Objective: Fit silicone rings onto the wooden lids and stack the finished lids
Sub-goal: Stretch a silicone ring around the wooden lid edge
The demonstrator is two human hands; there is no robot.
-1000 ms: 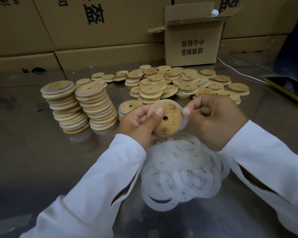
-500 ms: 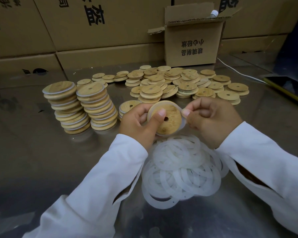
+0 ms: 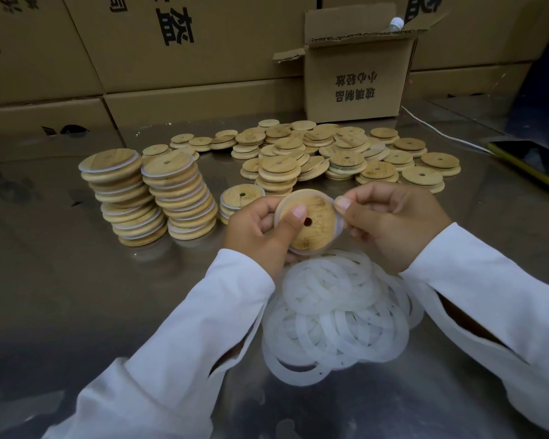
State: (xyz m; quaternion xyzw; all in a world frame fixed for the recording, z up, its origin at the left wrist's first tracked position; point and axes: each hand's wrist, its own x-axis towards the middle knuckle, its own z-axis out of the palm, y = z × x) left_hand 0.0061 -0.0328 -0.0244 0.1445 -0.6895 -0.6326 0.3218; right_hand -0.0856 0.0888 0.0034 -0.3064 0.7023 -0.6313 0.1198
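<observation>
**Near edge of the table (image 3: 76,296):** a loose pile of translucent white silicone rings (image 3: 336,315).

**Just beyond the pile:** the left hand (image 3: 260,229) has its grip on a round wooden lid with a centre hole (image 3: 317,213), thumb on the face and fingers curled behind. The right hand (image 3: 390,220) pinches one translucent silicone ring (image 3: 339,228) at the lid's upper right rim.

**Change:** compared with a second ago, the slack loop is smaller. The ring now hugs the left and lower rim, and only the pinched part stands off. Fitting is judged nearly complete, with stacking to follow.

**Mid-table:** a short stack of ringed lids (image 3: 240,196) stands beside the left hand. Two tall leaning stacks of ringed lids (image 3: 181,198) stand toward the left edge. Farther back lies a spread of bare wooden lids (image 3: 330,153).

**Surface and room:** the table is dull, reflective metal. At its far edge stand an open brown cardboard box (image 3: 355,83) and a wall of printed cartons (image 3: 171,42). Toward the right edge lie a white cable (image 3: 438,129) and a dark yellow-edged device (image 3: 533,163).
</observation>
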